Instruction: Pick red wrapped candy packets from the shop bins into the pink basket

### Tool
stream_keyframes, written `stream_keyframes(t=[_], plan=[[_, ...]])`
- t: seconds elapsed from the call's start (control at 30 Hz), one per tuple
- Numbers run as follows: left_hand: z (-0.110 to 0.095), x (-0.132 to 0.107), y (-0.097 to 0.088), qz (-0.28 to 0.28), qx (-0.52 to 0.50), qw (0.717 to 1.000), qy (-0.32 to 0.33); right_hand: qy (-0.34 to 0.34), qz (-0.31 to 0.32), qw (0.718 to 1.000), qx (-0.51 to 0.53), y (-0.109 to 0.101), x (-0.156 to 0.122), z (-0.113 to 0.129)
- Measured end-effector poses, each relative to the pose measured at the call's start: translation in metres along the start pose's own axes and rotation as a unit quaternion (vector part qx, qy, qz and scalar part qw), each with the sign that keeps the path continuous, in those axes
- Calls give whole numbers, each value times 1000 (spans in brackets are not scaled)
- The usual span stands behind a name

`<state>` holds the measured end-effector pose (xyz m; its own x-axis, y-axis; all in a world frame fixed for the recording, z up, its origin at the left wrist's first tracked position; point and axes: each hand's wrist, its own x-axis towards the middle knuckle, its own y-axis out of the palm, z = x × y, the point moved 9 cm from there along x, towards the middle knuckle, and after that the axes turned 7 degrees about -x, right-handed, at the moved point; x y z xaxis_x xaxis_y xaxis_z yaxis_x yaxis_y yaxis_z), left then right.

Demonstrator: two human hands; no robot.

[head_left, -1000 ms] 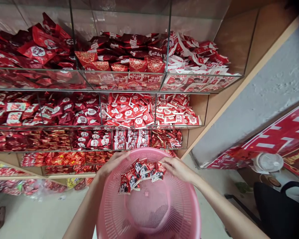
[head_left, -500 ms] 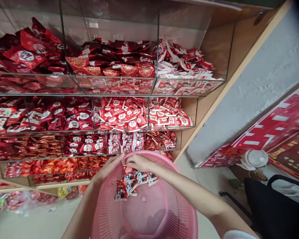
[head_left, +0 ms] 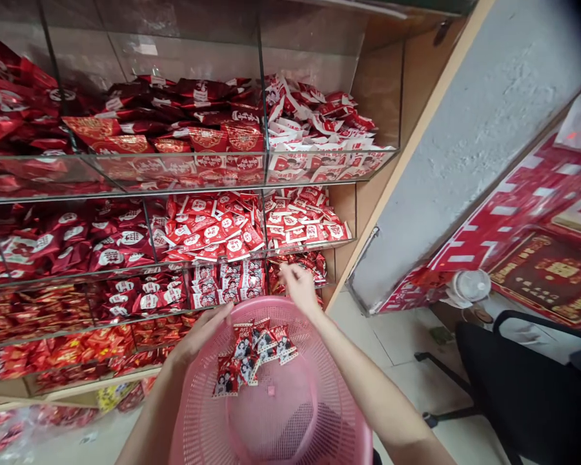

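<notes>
My left hand (head_left: pixel 204 330) is at the left far rim of a pink plastic basket (head_left: pixel 361 413), thumb side up, and grips it. Inside the basket lie several small red candy packets (head_left: pixel 246 352) printed with black-and-white figures. Beyond the far rim, my right hand (head_left: pixel 297 284) reaches to a shelf compartment of red-and-gold wrapped sweets (head_left: pixel 314 263). Its fingers are loosely bent and a little apart, with nothing clearly held. Left of that hand, a compartment holds red-and-white packets (head_left: pixel 230 281) with similar figures.
Clear-fronted shelves (head_left: pixel 184 169) full of red packets rise in front. To the right are a grey wall (head_left: pixel 445 148), a black chair (head_left: pixel 518 387) and a white round-topped object (head_left: pixel 470 284). Bagged goods (head_left: pixel 62 416) lie below the shelves at left.
My right hand has left the basket and moved over its far rim to the shelf. More of the packets in the basket now show. The view has shifted right.
</notes>
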<state>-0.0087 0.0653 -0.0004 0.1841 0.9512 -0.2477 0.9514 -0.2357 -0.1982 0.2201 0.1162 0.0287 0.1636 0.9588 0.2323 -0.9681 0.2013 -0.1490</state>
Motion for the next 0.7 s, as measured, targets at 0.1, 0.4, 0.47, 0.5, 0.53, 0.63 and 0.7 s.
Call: stream_keyframes(t=[0.1,0.4,0.47,0.5,0.53,0.63,0.7], plan=[[-7,4,10,13,15,1000,-4,209,-131,932,265,-47,8,-72],[-7,19,39,74,-11,997,-15,358,-105,815,444,-78,11,-139],[-9,19,36,66,3,998,-1,368,-96,797,470,-72,17,-140],[-10,18,33,60,14,998,5,371,-93,789,481,-68,21,-141],[-10,17,29,52,27,998,11,374,-90,782,491,-65,25,-142],[-10,11,19,30,48,998,13,376,-87,767,512,-57,34,-144],[-8,8,13,20,30,999,8,374,-93,764,517,-56,38,-146]])
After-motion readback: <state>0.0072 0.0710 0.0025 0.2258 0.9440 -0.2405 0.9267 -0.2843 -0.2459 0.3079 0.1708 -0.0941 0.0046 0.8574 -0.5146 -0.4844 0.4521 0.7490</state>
